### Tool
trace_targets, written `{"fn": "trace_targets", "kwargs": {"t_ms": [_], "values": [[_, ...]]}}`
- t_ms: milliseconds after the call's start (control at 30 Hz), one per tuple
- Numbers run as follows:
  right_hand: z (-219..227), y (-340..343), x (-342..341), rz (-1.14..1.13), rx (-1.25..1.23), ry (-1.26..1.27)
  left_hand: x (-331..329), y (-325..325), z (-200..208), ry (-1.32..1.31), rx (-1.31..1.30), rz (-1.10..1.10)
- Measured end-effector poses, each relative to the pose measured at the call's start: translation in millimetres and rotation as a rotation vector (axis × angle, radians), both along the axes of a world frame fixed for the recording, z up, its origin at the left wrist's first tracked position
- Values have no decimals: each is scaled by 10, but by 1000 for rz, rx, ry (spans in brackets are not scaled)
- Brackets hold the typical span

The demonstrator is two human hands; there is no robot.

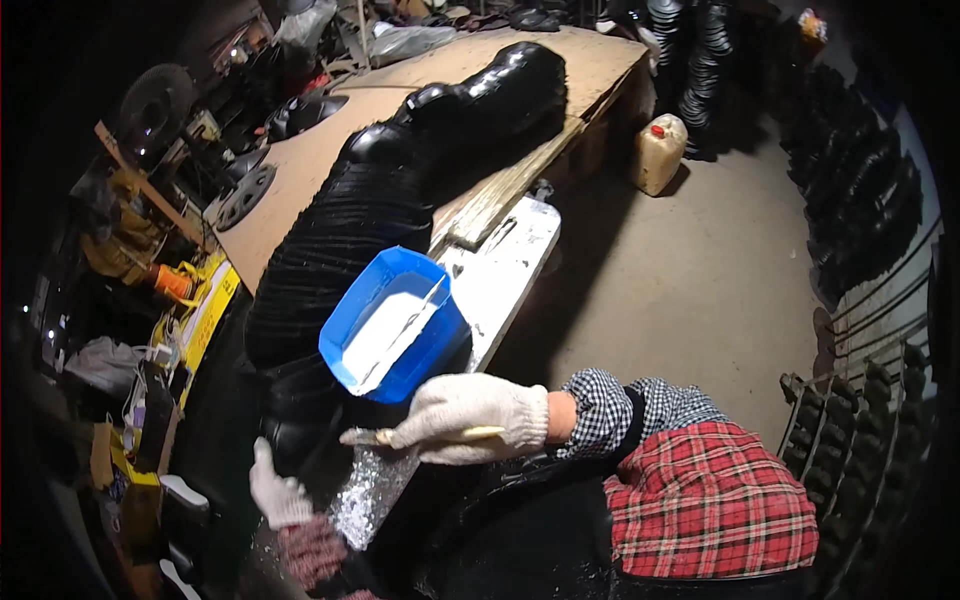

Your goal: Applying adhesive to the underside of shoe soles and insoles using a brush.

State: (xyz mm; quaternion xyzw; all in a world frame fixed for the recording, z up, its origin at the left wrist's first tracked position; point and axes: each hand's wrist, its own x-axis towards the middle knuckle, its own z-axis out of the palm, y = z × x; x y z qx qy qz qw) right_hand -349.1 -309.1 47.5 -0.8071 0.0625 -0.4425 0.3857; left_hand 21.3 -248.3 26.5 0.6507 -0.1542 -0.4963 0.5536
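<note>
Along brown tabletop: black ribbed form | grey floor: jerrycan | right fingers grasp brush | left fingers: cannot tell

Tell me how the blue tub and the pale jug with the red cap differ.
The blue tub is open, showing white contents with a stick lying across; the pale jug has its red cap on. The tub has a wide mouth with angled corners, while the jug has a rounded body. The tub sits close to the person's right hand; the jug stands away on the floor. Both are containers.
</note>
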Motion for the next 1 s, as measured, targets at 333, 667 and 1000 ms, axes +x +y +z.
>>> {"fn": "trace_targets", "kwargs": {"t_ms": [333,667,1000], "values": [[636,-915,24,-583,84,581,-750,1134,172,-899,-233,-71],[320,-676,-81,-743,-101,447,-723,1414,45,-538,-233,61],[-31,-576,-176,-323,653,-100,-443,1805,29,-363,-317,261]]}}
